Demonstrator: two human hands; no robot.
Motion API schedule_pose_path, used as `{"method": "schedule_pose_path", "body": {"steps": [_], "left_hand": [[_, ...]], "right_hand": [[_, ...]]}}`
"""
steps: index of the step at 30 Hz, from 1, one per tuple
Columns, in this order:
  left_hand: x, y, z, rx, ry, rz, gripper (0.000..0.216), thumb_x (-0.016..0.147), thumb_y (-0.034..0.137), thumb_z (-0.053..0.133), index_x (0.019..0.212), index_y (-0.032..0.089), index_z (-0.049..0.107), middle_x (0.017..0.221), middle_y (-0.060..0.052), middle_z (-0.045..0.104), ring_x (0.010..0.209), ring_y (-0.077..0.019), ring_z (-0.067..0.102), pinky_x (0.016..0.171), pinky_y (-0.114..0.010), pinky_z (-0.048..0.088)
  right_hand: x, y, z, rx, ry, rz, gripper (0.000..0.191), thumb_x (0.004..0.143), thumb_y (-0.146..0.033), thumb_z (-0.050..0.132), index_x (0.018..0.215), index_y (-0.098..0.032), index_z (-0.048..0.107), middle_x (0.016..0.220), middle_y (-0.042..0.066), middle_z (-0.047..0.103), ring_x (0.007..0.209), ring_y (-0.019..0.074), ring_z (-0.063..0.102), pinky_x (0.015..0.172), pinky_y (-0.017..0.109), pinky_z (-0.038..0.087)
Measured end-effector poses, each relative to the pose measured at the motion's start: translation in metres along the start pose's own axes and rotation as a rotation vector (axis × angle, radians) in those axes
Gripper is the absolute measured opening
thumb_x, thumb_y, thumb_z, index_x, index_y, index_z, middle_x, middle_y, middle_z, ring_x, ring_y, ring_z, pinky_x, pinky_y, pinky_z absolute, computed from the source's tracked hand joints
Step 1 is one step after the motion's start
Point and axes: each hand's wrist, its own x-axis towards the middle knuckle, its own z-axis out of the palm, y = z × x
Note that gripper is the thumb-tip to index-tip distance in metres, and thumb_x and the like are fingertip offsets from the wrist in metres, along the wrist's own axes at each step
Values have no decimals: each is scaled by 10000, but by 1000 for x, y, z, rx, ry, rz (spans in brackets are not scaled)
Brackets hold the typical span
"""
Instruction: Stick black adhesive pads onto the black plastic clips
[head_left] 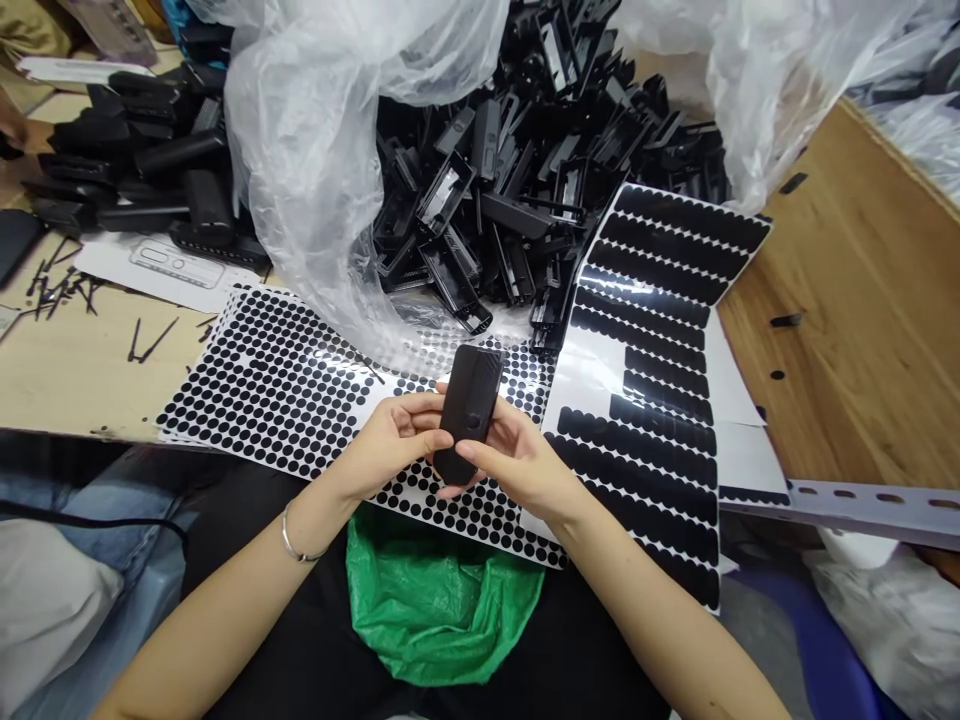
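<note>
Between my two hands is a black plastic casing (471, 400), long and rounded at its lower end, held upright over the sheets. My left hand (401, 440) grips its left side, thumb on the lower face. From the right, my right hand (517, 455) holds it too, with its thumb pressed near the other thumb and fingers behind. Under the hands lies a white sheet of round black stickers (277, 370). Another sheet, with rows of joined black stickers (645, 450), lies to the right and bends up at its far end.
A heap of open black casings (487, 200) spills from a clear plastic bag (300, 150). More black casings (165, 150) are piled at the left, near thin black strips (64, 285). A green bag (442, 610) hangs below the table edge. A wooden board (862, 330) stands right.
</note>
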Motion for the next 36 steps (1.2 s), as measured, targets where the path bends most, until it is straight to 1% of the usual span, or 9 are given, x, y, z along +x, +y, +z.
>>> {"method": "schedule_pose_path", "body": {"steps": [4, 11, 18, 22, 26, 28, 30, 32, 36], "left_hand": [[0, 1, -1, 23, 6, 23, 342, 692, 304, 837, 993, 167, 747, 852, -68, 777, 799, -183, 727, 724, -243, 570], [3, -3, 4, 76, 62, 13, 345, 693, 350, 826, 956, 150, 728, 862, -76, 770, 808, -204, 726, 772, -296, 571], [4, -1, 6, -68, 10, -52, 413, 726, 396, 800, 1037, 158, 669, 864, -75, 756, 756, -174, 710, 659, -241, 545], [3, -1, 6, -66, -19, -19, 364, 781, 383, 758, 1054, 178, 630, 914, -64, 744, 795, -146, 695, 721, -224, 533], [2, -8, 9, 92, -63, 97, 447, 802, 326, 746, 1181, 219, 533, 1149, -89, 672, 1050, -194, 648, 892, -283, 516], [1, -13, 11, 223, -14, 172, 465, 849, 301, 693, 1256, 242, 476, 1258, -96, 598, 1162, -208, 590, 985, -321, 481], [0, -18, 14, 356, 63, 243, 440, 906, 290, 611, 1312, 251, 443, 1322, -103, 533, 1227, -212, 542, 1039, -344, 452], [0, -21, 16, 447, 97, 293, 421, 936, 282, 553, 1341, 247, 442, 1342, -111, 516, 1255, -226, 522, 1046, -358, 453], [2, -21, 16, 413, 75, 293, 421, 934, 248, 539, 1349, 232, 475, 1306, -106, 593, 1241, -252, 554, 1028, -387, 479]], "right_hand": [[-3, 1, 10, 12, 46, -23, 543, 828, -296, 707, 1326, -280, 491, 1358, 89, 551, 1146, 249, 621, 672, 350, 677], [2, 15, 11, -173, 164, -109, 802, 688, -327, 843, 1361, -290, 409, 1338, 81, 535, 1241, 244, 567, 1056, 423, 516], [-2, 8, 1, -92, -60, -88, 665, 843, -374, 692, 1401, -324, 333, 1394, 70, 479, 1172, 194, 600, 941, 389, 599], [-4, 9, -3, -122, -64, -107, 594, 889, -346, 634, 1401, -326, 333, 1360, 64, 514, 1160, 183, 604, 895, 369, 620], [-3, 14, -2, -390, 123, -214, 571, 925, -263, 571, 1442, -291, 330, 1369, 107, 535, 1224, 222, 579, 927, 364, 596], [-3, 16, 0, -551, 204, -262, 581, 935, -200, 526, 1471, -274, 312, 1397, 133, 531, 1254, 252, 565, 877, 358, 609], [-4, 17, 1, -678, 233, -278, 609, 941, -165, 489, 1499, -283, 275, 1398, 132, 551, 1238, 265, 588, 861, 384, 612], [-6, 17, 2, -785, 245, -298, 638, 946, -151, 471, 1520, -307, 240, 1396, 106, 571, 1234, 261, 601, 943, 433, 574], [-8, 16, 1, -914, 260, -339, 688, 942, -142, 482, 1539, -336, 200, 1471, 65, 513, 1296, 258, 557, 1057, 459, 496]]}}
